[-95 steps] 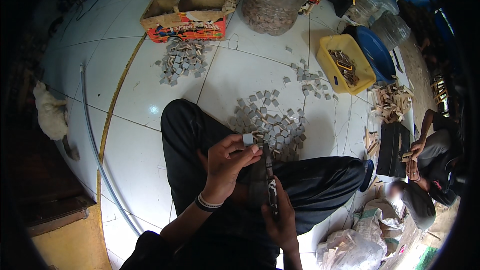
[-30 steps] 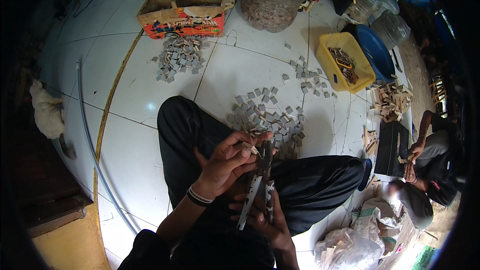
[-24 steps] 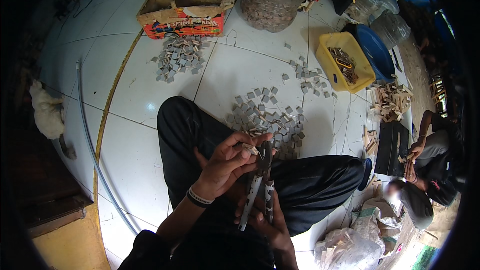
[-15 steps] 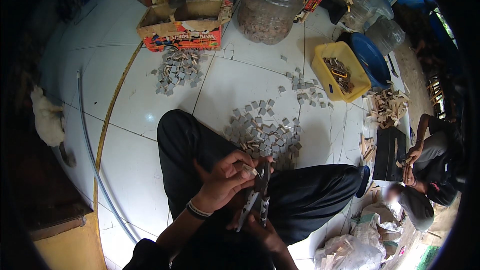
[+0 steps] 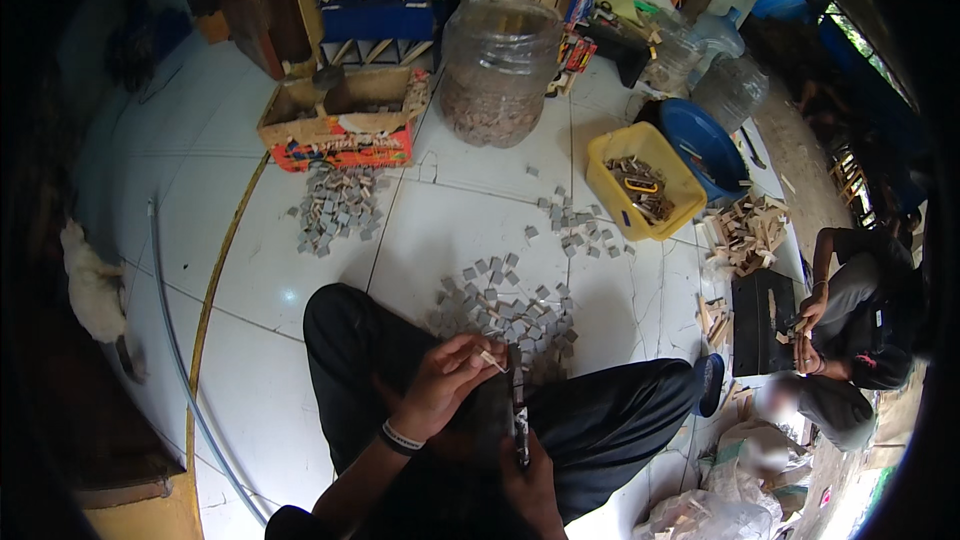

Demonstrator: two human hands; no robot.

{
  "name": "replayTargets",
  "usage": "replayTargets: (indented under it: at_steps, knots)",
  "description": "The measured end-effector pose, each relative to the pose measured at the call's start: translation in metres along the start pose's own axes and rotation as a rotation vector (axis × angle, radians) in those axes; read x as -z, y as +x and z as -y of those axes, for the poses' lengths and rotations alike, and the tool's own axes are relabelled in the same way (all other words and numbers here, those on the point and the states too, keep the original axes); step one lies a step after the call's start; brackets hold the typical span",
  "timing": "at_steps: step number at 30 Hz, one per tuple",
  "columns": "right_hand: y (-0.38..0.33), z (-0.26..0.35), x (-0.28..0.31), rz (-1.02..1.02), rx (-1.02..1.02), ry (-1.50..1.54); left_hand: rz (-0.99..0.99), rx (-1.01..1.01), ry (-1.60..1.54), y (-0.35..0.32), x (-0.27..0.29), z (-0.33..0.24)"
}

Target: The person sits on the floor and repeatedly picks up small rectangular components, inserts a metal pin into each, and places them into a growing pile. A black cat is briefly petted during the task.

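Note:
My left hand (image 5: 445, 377), with a pale band at the wrist, pinches a small wooden piece (image 5: 488, 356) that has a thin pin or wire sticking out of it. Wrapped round the black-and-white handles of a pair of pliers (image 5: 520, 410) is my right hand (image 5: 531, 485). The dark jaws point away from me, right beside the tip of the wooden piece. Whether the jaws grip the wire is too small to tell. Just beyond both hands, a pile of small grey-topped wooden blocks (image 5: 505, 305) lies on the floor between my legs.
Further off are a cardboard box (image 5: 340, 147), a big clear plastic tub (image 5: 500, 70), a yellow basin (image 5: 635, 215) and a blue basin (image 5: 700, 135). More blocks (image 5: 340, 210) lie by the box. A co-worker (image 5: 850, 310) sits at the right. A white cat (image 5: 95, 285) lies at far left.
The view has tilted up, so things sit lower in it. The pliers' handles, spread apart before, now appear as one narrow line. The wooden piece stays in my left hand.

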State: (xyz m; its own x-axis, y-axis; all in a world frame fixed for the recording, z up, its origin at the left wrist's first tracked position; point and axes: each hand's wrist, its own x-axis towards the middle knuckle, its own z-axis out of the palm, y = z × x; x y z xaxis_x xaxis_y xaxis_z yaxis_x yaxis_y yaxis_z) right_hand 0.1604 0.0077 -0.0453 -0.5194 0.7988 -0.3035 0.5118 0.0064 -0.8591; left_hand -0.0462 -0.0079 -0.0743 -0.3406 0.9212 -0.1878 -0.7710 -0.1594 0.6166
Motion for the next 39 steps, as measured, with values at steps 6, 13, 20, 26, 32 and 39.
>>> replayTargets:
  at_steps: [6,13,20,26,32,39]
  knots:
    - [0.006,-0.007,0.008,-0.040,-0.041,-0.185,0.107,-0.230,-0.021,0.002,0.009,0.018]
    - [0.024,-0.030,0.027,0.083,-0.245,0.658,-0.141,-0.226,0.641,0.020,0.038,-0.006]
    - [0.046,-0.058,0.034,0.226,-0.319,1.136,-0.243,-0.142,1.262,0.089,0.067,0.056]
    - [0.049,-0.069,0.037,0.274,-0.303,1.178,-0.389,-0.546,0.884,0.181,-0.005,0.073]
    - [0.050,-0.066,0.036,0.271,-0.314,1.168,-0.490,-0.611,1.659,0.180,0.046,0.067]
    - [0.053,-0.070,0.034,0.285,-0.336,1.179,-0.207,-0.396,1.889,0.154,0.115,0.046]
